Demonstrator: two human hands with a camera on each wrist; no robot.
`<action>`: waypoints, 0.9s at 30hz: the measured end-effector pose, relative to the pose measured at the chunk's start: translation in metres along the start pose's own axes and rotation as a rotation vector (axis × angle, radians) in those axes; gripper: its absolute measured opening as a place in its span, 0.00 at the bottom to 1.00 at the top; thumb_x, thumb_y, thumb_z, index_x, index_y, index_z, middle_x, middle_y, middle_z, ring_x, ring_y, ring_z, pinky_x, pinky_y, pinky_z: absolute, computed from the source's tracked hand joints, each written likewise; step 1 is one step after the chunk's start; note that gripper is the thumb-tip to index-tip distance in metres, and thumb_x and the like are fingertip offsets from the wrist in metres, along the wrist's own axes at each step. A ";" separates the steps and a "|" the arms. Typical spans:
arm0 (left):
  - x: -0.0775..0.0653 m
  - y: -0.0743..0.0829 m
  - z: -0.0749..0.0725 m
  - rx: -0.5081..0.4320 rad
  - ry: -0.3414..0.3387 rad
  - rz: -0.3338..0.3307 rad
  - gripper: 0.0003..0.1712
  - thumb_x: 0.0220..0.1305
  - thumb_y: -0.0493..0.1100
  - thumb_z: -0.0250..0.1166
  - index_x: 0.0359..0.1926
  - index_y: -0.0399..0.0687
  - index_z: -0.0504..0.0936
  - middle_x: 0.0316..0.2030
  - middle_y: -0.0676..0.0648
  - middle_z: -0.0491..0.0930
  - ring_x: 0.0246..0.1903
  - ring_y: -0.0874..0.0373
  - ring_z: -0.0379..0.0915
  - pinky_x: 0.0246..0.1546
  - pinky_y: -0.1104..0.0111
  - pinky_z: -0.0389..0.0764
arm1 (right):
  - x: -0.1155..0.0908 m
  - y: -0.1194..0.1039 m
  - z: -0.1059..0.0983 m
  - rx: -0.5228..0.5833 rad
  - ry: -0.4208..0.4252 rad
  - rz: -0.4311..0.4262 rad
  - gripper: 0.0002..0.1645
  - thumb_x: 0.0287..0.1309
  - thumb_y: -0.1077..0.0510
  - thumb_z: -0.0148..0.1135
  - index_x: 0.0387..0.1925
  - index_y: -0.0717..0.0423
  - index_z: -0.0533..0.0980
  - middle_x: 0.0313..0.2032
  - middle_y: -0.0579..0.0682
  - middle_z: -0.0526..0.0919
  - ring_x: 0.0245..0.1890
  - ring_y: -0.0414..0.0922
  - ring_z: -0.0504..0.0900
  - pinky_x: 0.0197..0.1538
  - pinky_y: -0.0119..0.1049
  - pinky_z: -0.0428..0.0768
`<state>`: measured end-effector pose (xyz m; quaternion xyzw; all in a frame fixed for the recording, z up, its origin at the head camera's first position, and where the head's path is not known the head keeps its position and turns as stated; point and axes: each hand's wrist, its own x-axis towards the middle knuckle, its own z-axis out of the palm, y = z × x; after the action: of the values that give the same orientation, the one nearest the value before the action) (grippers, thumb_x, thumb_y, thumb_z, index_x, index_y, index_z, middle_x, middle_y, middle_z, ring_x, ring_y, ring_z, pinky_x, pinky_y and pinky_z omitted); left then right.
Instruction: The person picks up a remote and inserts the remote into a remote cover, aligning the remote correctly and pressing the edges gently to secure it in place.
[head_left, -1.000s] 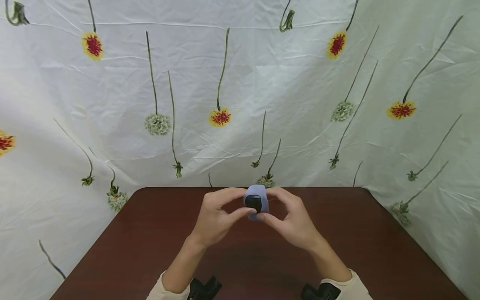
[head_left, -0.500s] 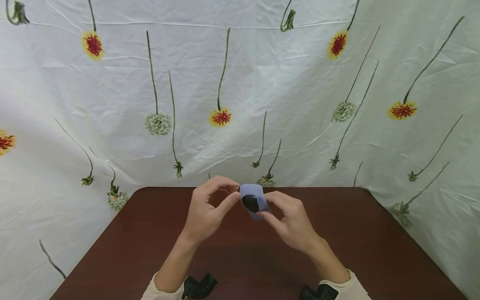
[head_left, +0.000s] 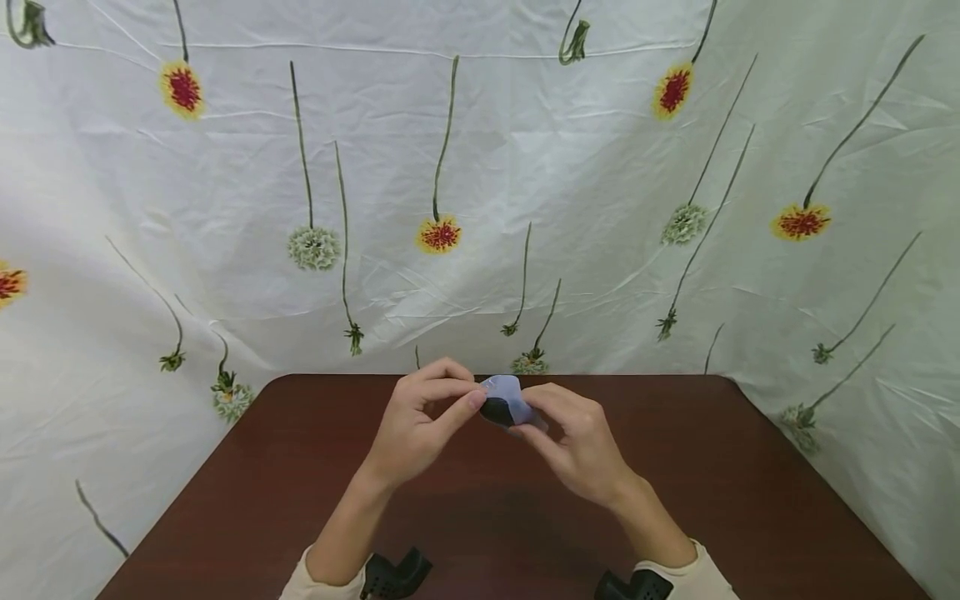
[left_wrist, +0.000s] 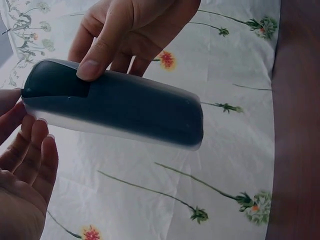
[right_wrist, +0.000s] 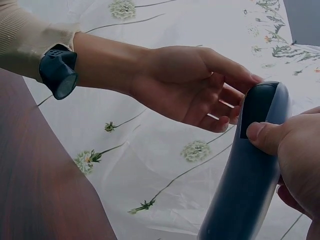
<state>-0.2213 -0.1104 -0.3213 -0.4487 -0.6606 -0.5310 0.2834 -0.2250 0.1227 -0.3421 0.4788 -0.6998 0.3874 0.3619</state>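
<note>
An elongated, rounded blue object [head_left: 504, 388] with a glossy black panel at one end is held up between both hands, above the far part of the table. My right hand [head_left: 581, 437] grips its body; in the right wrist view the thumb presses at the edge of the black panel [right_wrist: 257, 107]. My left hand [head_left: 420, 425] pinches the panel end between thumb and forefinger. The left hand's other fingers [left_wrist: 37, 155] stay loosely bent, apart from the object. In the left wrist view the object's long side [left_wrist: 140, 110] shows, smooth and dark blue.
A dark reddish-brown table [head_left: 495, 533] lies beneath the hands. Behind it hangs a white cloth [head_left: 600, 167] printed with flowers. Each wrist wears a small black camera [head_left: 397, 573] at the cuff of a cream sleeve.
My left hand has shifted left from the object's near side to its panel end, its fingers closing there. The object has turned and tilted in my right hand, which stays nearly in place.
</note>
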 end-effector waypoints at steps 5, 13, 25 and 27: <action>-0.001 -0.002 0.002 0.013 0.017 0.037 0.11 0.64 0.23 0.68 0.37 0.40 0.91 0.34 0.50 0.79 0.33 0.55 0.73 0.31 0.68 0.75 | 0.000 0.000 0.001 0.003 0.001 -0.002 0.23 0.51 0.72 0.77 0.49 0.60 0.83 0.44 0.51 0.86 0.40 0.44 0.83 0.39 0.37 0.81; 0.001 -0.003 0.011 0.133 0.157 0.226 0.08 0.72 0.36 0.67 0.34 0.41 0.89 0.31 0.49 0.76 0.28 0.57 0.70 0.30 0.70 0.73 | -0.001 -0.004 0.005 0.012 -0.010 0.031 0.25 0.50 0.73 0.77 0.50 0.59 0.82 0.45 0.50 0.86 0.42 0.45 0.84 0.40 0.44 0.83; 0.007 -0.004 0.025 0.533 0.345 0.634 0.14 0.73 0.36 0.66 0.30 0.32 0.87 0.28 0.43 0.75 0.24 0.52 0.70 0.22 0.69 0.73 | -0.003 -0.004 0.008 0.018 -0.008 0.070 0.23 0.53 0.71 0.77 0.51 0.60 0.82 0.44 0.51 0.86 0.40 0.44 0.85 0.42 0.36 0.85; 0.008 -0.004 0.026 0.574 0.354 0.693 0.13 0.73 0.36 0.66 0.30 0.30 0.87 0.27 0.42 0.74 0.23 0.52 0.69 0.21 0.69 0.74 | -0.003 -0.004 0.007 0.017 -0.006 0.072 0.23 0.54 0.70 0.77 0.52 0.60 0.82 0.43 0.51 0.86 0.39 0.44 0.85 0.40 0.37 0.85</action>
<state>-0.2256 -0.0833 -0.3237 -0.4487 -0.5336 -0.2699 0.6642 -0.2212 0.1163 -0.3473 0.4574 -0.7143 0.4049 0.3414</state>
